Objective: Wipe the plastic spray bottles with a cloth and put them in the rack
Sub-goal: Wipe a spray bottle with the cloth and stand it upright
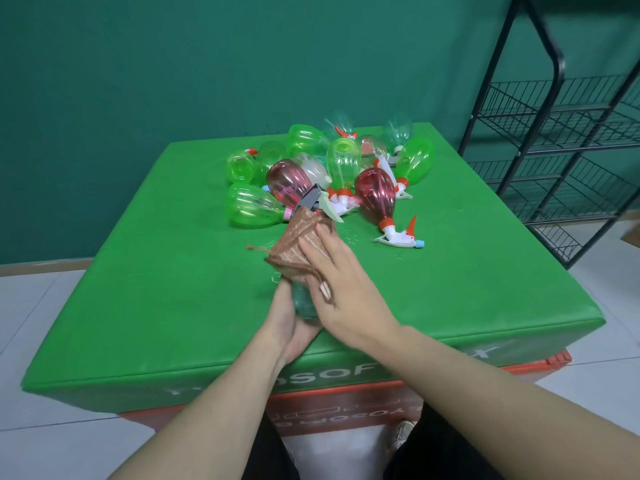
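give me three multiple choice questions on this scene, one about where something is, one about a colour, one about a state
1. Where is the rack?
A. right of the table
B. on the table
C. left of the table

2. What colour is the cloth?
A. blue
B. brown
C. white

3. What is happening to the bottle in the hands?
A. lying untouched in the pile
B. standing in the rack
C. held and wrapped in the cloth

Answers:
1 A, the black wire rack stands on the floor beyond the right edge of the green table.
2 B, the cloth is brown.
3 C, the left hand grips the bottle while the right hand presses the cloth around it.
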Demonstrator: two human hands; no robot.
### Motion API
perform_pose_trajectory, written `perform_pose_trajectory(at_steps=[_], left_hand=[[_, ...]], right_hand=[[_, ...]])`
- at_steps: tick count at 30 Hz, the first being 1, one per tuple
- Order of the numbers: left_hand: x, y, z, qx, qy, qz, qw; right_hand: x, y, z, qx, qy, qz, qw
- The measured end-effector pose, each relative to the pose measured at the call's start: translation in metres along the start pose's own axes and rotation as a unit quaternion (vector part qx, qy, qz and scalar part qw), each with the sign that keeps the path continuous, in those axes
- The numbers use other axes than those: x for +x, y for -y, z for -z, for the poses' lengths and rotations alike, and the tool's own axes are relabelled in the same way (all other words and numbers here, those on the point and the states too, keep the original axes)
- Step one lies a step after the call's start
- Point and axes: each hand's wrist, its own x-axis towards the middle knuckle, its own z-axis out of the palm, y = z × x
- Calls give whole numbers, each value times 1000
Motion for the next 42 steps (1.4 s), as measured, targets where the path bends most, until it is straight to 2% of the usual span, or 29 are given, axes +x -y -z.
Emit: perform_pose_trajectory(at_steps=[5,10,14,17,21,24,26,33,39,42], left_hand=[[-2,-3,-10,-7,56,24,998],[-7,-1,-31,-27,37,-19,999],[-6,2,-47,-31,29,-48,998],[-3,7,-56,11,17,-55,998],[2,12,-65,98,-11,-88,991],[12,16,-64,177,-41,-153,971],[18,16,-63,225,-47,-195,954],[35,12,-77,388,-29,-222,894],[51,34,-113,430,-29,-203,879],[62,50,-139,465,-37,-199,862]], right_hand=[[28,13,23,117,-25,-126,985],[27,18,36,271,-46,-259,926],[16,10,34,404,-107,-323,849],[12,8,33,499,-118,-373,773],[7,11,48,609,-106,-349,705],[5,5,58,681,-93,-344,639],[1,2,63,702,-82,-352,614],[-24,-32,80,647,-115,-416,629],[-48,-69,119,582,-170,-418,676],[-58,-90,141,561,-210,-413,686]])
